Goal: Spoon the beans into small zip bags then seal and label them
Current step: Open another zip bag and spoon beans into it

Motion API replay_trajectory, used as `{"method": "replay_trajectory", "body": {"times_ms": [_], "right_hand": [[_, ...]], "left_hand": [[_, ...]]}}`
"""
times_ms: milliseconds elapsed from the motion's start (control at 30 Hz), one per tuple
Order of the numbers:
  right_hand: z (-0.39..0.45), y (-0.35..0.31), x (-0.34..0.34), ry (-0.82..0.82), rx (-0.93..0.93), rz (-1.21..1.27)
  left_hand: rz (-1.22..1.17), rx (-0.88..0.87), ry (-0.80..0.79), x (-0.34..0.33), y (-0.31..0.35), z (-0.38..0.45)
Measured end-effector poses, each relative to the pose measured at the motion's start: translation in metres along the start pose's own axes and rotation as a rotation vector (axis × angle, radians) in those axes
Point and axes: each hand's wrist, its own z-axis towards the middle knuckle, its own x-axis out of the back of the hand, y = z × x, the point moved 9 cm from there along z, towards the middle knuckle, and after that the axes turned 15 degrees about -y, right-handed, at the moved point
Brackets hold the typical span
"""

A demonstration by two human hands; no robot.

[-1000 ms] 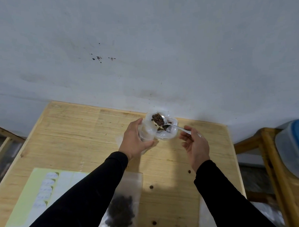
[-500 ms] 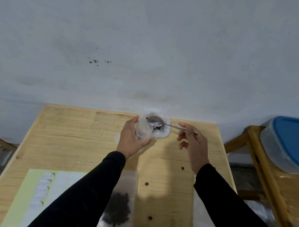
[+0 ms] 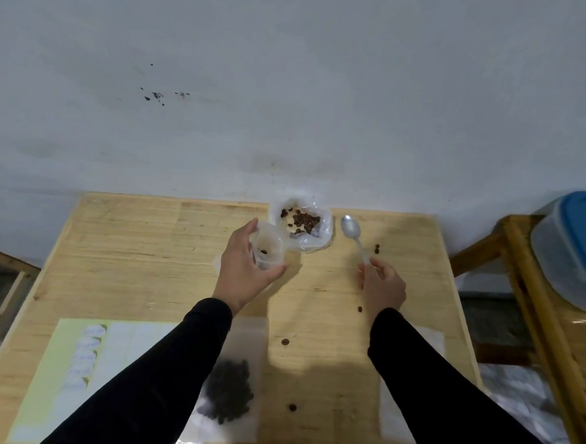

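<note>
My left hand (image 3: 245, 267) grips a small clear zip bag (image 3: 268, 246), held open, with a few dark beans inside. Just behind it on the wooden table (image 3: 151, 241) stands an open plastic bag of beans (image 3: 301, 223). My right hand (image 3: 381, 285) pinches the handle end of a metal spoon (image 3: 352, 234), whose empty bowl lies to the right of the bean bag. A filled zip bag (image 3: 230, 385) lies flat near the front, partly under my left sleeve.
A pale green label sheet (image 3: 82, 358) with several white stickers lies front left. Loose beans (image 3: 376, 249) are scattered on the table. More clear bags (image 3: 390, 415) lie under my right arm. A blue-lidded tub (image 3: 575, 249) sits on a wooden stand at the right.
The spoon left the small bag's mouth and moved right and down to the table, now empty. The small bag came down and left, uncovering the bean bag behind it.
</note>
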Motion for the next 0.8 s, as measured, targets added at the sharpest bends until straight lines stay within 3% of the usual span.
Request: {"method": "replay_trajectory", "body": {"times_ms": [133, 333, 600, 667, 800], "right_hand": [[0.012, 0.005, -0.006, 0.02, -0.018, -0.24], [0.018, 0.006, -0.017, -0.009, -0.045, -0.407], [0.008, -0.01, -0.019, -0.001, 0.023, -0.317], [-0.009, -0.039, -0.033, -0.093, 0.128, -0.225], [-0.06, -0.108, -0.087, -0.49, 0.297, -0.127]], "left_hand": [[0.013, 0.02, 0.012, -0.003, -0.004, -0.001], [0.015, 0.021, 0.005, -0.006, -0.004, 0.001], [-0.015, -0.02, 0.013, 0.0, 0.008, 0.0], [-0.001, -0.058, 0.028, 0.004, 0.018, -0.002], [0.013, -0.156, 0.066, 0.017, 0.041, -0.011]]}}
